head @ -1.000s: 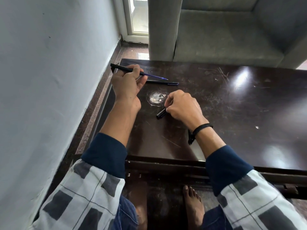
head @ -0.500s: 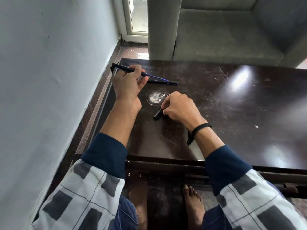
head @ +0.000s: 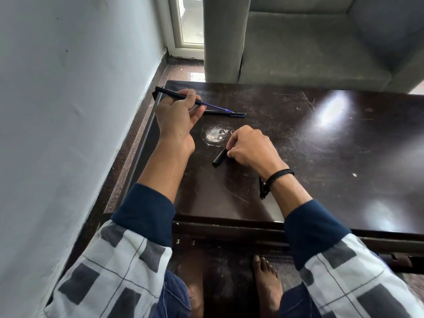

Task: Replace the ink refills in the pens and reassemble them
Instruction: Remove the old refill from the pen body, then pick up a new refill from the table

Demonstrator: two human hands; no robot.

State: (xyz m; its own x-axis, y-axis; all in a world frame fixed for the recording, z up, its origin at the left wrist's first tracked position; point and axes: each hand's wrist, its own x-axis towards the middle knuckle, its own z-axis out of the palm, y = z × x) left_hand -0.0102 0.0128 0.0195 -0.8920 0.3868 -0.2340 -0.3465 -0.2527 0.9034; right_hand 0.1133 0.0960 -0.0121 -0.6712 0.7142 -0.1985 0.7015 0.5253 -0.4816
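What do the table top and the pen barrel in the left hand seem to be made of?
Table top: probably dark varnished wood or laminate, glossy; it reflects light and shows scratches. Pen barrel, held by the left hand: likely black plastic, matte, without glare.

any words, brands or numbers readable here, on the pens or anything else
None readable. The black pen barrel in the left hand, the second pen lying beyond it and the short black piece in the right hand show no print that can be made out.
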